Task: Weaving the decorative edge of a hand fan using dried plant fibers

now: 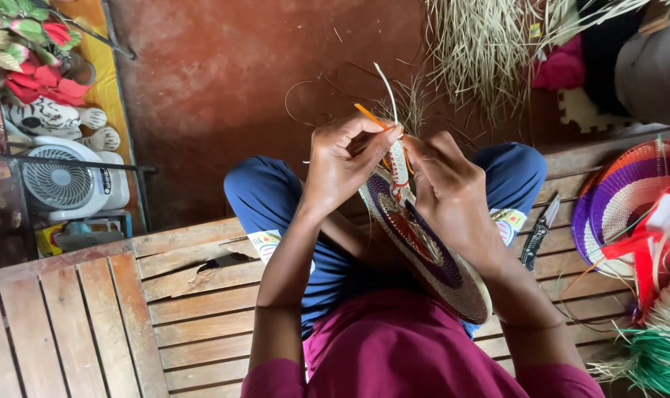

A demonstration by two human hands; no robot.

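1. at far left, a fan (pixel 64 184) is standing on the floor, with a striped toy (pixel 51 118) and red cloth flowers (pixel 44 77) lying just above it beside a yellow mat (pixel 103 74).
2. a slatted wooden bench (pixel 92 309) is running across the lower frame; the person is sitting on it in blue trousers (pixel 265 195) and a maroon top (pixel 394 354).
3. the left hand (pixel 339 166) is closing its fingers (pixel 372 129) in a pinch on an orange strip (pixel 368 116) at the upper rim of the basket.
4. the basket (pixel 423 247), a round coiled disc with purple and orange rings and a pale outer edge, is being held tilted on edge above the lap, between both hands.
5. a pale fibre (pixel 386 88) is sticking up from the rim, just above the fingertips.
6. the right hand (pixel 449 195) is gripping the basket's upper right edge, fingers curled over the rim and touching the left hand's fingertips.
7. a dry grass bundle (pixel 482 44) is lying on the red floor (pixel 224 74) beyond the hands.
8. a knife (pixel 539 232) is lying on the bench, just beside the right knee.
9. at far right, finished baskets (pixel 626 199) in purple and orange are leaning together, with green fibre (pixel 655 361) lying below them.
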